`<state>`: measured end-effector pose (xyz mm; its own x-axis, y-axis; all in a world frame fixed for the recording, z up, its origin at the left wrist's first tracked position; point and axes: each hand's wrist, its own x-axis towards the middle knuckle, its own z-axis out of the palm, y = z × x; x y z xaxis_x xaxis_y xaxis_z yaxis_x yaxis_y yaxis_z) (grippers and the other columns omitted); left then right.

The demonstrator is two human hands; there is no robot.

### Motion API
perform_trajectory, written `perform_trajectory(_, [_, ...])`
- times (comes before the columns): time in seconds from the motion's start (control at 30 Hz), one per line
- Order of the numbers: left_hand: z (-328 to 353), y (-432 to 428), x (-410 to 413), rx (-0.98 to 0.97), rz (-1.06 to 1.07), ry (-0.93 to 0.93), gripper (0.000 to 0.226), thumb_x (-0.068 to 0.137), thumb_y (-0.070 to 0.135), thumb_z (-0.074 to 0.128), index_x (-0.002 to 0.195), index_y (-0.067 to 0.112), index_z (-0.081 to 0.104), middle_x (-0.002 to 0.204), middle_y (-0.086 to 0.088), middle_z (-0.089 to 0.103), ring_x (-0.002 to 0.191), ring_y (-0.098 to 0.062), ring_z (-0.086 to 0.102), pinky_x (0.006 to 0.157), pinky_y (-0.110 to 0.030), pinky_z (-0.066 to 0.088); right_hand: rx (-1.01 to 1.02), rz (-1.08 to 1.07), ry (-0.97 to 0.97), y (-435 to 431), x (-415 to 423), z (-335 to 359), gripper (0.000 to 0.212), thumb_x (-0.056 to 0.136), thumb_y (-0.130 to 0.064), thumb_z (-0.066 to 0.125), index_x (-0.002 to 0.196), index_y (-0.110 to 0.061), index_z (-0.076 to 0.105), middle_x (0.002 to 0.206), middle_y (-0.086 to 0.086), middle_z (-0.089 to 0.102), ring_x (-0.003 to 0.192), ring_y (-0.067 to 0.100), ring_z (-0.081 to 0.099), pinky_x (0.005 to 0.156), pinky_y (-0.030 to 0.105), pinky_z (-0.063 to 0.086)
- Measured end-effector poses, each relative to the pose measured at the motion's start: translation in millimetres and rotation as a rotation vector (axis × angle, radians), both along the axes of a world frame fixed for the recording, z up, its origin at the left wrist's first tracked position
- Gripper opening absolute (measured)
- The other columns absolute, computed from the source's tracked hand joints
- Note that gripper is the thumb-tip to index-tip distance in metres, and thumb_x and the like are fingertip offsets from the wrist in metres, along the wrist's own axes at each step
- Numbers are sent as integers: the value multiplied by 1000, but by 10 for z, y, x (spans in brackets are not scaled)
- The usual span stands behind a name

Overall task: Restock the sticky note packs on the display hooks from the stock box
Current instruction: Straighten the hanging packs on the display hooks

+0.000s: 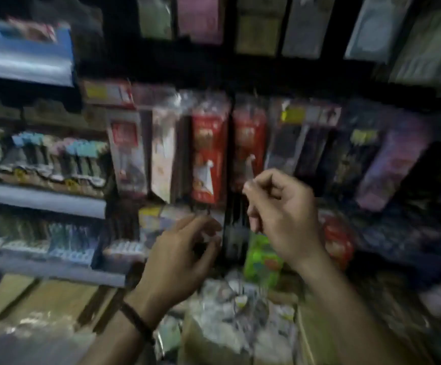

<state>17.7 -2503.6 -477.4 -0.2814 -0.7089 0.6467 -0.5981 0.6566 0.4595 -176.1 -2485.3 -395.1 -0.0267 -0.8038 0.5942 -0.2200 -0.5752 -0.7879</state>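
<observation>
blue shelves (40, 198): they are standing at the far left in tiers and are carrying rows of small goods, too blurred to name.
cardboard (43, 299): it is lying under the lowest blue shelf, at the lower left.
wristband (135, 321): a dark band is sitting around the left wrist.
left hand (182, 254): it is reaching up toward the foot of the hanging row. Its fingers are curling toward the thumb, with something pale between the tips. The blur is hiding whether it is really pinching anything, so I cannot tell.
red packs (208, 154): two of them are hanging side by side in the middle row of the display, above both hands.
box (201, 341): it is standing open at the bottom centre, below the hands, and is holding shiny wrapped packs (240, 299).
green pack (262, 256): it is showing between the two hands, lower on the display.
right hand (279, 214): it is hanging just before the second red pack. Its fingers are curling in and the thumb is meeting the forefinger. I cannot tell if it is gripping anything.
purple pack (395, 164): it is hanging tilted at the right end of the row.
</observation>
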Motion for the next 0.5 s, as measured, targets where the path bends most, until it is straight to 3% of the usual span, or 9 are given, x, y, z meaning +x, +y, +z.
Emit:
perform_trajectory(0.13, [-1174,165,-244,313,-76,-134,15,95,43,67,109,38,66,101,19,62,88,-2,63,75,-34,56,278,-53,45,311,-474,-1171,28,105,-14,65,77,-15,63,61,8,59,48,25,56,51,35,47])
perform_trajectory(0.27, [-2056,130,-355,542,-154,-349,24,92,43,69,115,39,67,106,20,61,98,-5,61,84,-24,49,592,-289,104,415,-1001,-2374,28,102,-25,69,74,-21,66,63,8,65,52,23,62,58,42,51])
perform_trajectory(0.4, [-2685,-129,-539,674,-181,-597,34,92,50,63,125,40,63,120,10,64,112,-17,64,94,-36,54,826,-447,217,382,-1380,-3333,19,93,-22,76,75,-24,71,70,-5,75,67,14,72,68,34,54])
perform_trajectory(0.5, [-2981,-293,-721,739,-199,-652,37,94,49,64,129,37,63,127,3,64,117,-22,65,97,-37,53,982,-464,316,220,-1571,-3911,20,89,-18,80,75,-26,68,86,-3,78,86,19,74,77,33,54])
